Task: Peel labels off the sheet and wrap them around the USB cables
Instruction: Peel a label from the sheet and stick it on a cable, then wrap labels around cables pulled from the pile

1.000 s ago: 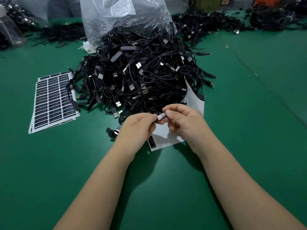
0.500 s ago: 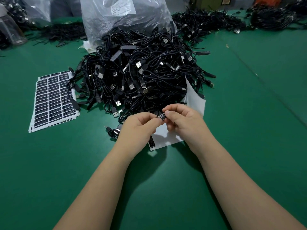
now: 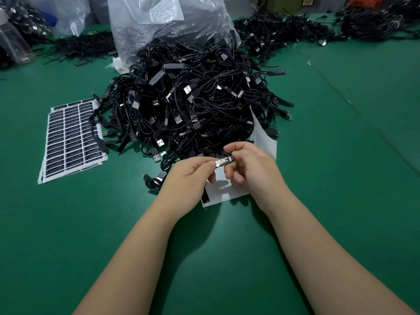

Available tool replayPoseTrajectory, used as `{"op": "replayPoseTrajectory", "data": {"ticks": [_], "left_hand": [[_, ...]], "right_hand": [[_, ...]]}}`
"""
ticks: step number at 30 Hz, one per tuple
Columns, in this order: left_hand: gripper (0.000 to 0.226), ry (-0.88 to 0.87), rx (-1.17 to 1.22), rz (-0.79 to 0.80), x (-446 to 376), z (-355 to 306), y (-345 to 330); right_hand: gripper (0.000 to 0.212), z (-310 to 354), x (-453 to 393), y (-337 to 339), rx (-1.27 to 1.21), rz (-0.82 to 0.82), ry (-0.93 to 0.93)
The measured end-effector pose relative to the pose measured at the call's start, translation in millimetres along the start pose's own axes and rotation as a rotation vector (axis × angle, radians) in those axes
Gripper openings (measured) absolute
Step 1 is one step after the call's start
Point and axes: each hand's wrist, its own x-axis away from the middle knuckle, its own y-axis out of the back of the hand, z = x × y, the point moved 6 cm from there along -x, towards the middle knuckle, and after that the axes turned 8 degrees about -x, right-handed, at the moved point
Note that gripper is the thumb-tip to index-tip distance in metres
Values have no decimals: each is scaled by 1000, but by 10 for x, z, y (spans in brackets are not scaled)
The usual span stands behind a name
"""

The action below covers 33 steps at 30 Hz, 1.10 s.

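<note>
A small black label (image 3: 224,160) with white print is held between both hands, just in front of a big heap of black USB cables (image 3: 193,105). My left hand (image 3: 189,176) pinches the label's left end. My right hand (image 3: 252,167) pinches its right end with thumb and forefinger. Under the hands lies a nearly bare white backing sheet (image 3: 263,142) with one black label (image 3: 205,196) left at its near corner. A coiled cable (image 3: 154,183) lies beside my left wrist. Whether a cable runs under the held label is hidden.
A stack of full label sheets (image 3: 70,137) lies at the left on the green table (image 3: 227,258). A clear plastic bag (image 3: 168,21) stands behind the heap. More cable piles (image 3: 281,30) spread across the back, and a clear bottle (image 3: 11,42) stands far left.
The hands have drawn slightly apart, so more of the label shows between them, face up with its print readable. Arms stay in the same place.
</note>
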Motion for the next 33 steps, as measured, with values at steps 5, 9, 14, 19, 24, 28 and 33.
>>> {"op": "replayPoseTrajectory", "data": {"ticks": [5,9,14,19,24,28,33], "left_hand": [[23,-161,-261,-17,100,-132,-9],[29,-238,-704,-58,171,-198,139],[36,43,-752,-430,236,-165,683],[34,441,-858,-617,348,107,1182],[29,555,-905,-441,262,307,1110],[52,342,-930,-519,236,76,940],[58,-153,-982,-144,194,-205,208]], "right_hand": [[14,-7,15,-30,136,11,36],[23,-22,-35,82,-99,-84,-19],[28,-84,-106,137,-283,-149,-74],[54,-101,-126,253,-861,-208,-163],[68,-93,-109,263,-1052,-147,-161],[74,-82,-90,270,-1180,-126,-151],[75,-89,-88,332,-1277,-148,-123]]}}
